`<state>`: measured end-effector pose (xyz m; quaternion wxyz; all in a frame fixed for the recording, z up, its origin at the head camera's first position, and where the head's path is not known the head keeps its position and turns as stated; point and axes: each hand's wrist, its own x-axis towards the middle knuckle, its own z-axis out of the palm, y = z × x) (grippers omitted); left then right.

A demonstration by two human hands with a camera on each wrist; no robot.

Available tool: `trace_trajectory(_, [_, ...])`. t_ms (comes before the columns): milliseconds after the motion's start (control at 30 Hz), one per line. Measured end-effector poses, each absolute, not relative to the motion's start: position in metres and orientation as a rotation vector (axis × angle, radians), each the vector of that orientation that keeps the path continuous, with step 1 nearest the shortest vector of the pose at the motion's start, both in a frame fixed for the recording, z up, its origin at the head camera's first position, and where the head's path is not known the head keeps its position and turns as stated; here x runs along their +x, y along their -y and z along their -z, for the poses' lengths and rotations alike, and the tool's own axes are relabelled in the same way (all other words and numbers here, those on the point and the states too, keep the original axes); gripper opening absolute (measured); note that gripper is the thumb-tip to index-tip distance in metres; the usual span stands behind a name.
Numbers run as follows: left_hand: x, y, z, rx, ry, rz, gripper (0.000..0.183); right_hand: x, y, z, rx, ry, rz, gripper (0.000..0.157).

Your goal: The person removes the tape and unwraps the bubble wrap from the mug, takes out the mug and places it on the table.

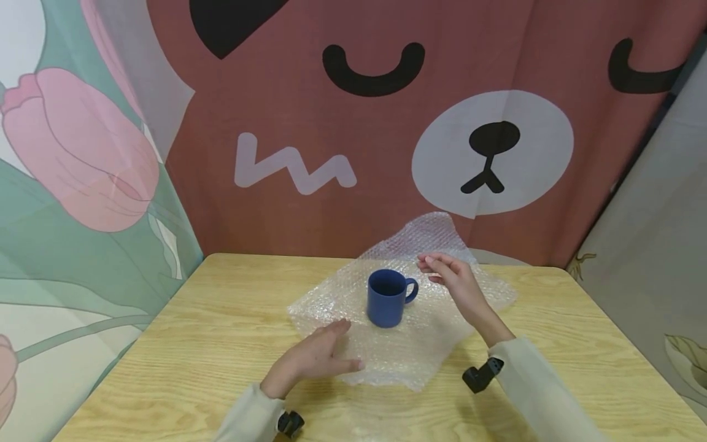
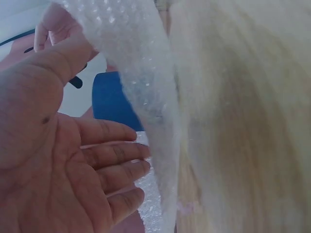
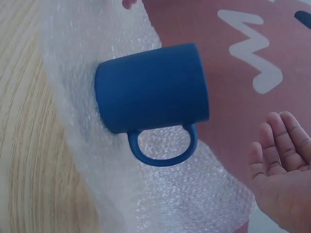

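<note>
A blue mug stands upright on a sheet of bubble wrap, its handle pointing right in the head view. My left hand is at the sheet's near left, fingers extended and nothing in them. In the left wrist view the wrap's edge rises beside the fingertips and covers part of the mug. My right hand hovers over the wrap to the right of the handle, fingers loosely bent and holding nothing. The right wrist view shows the mug's whole side and handle.
The wrap lies turned cornerwise on a light wooden table, its far corner reaching the back edge against a bear-print curtain. Printed cloth hangs on the left, and a pale curtain on the right.
</note>
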<state>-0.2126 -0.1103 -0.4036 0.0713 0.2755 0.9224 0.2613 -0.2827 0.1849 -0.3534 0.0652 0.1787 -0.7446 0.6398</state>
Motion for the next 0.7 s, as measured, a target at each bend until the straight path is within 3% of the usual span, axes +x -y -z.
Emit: trace_trajectory(700, [-0.207, 0.105, 0.411, 0.801, -2.750, -0.636, 0.089, -0.318, -0.183, 0.392, 0.327, 2.446, -1.832, 0.043])
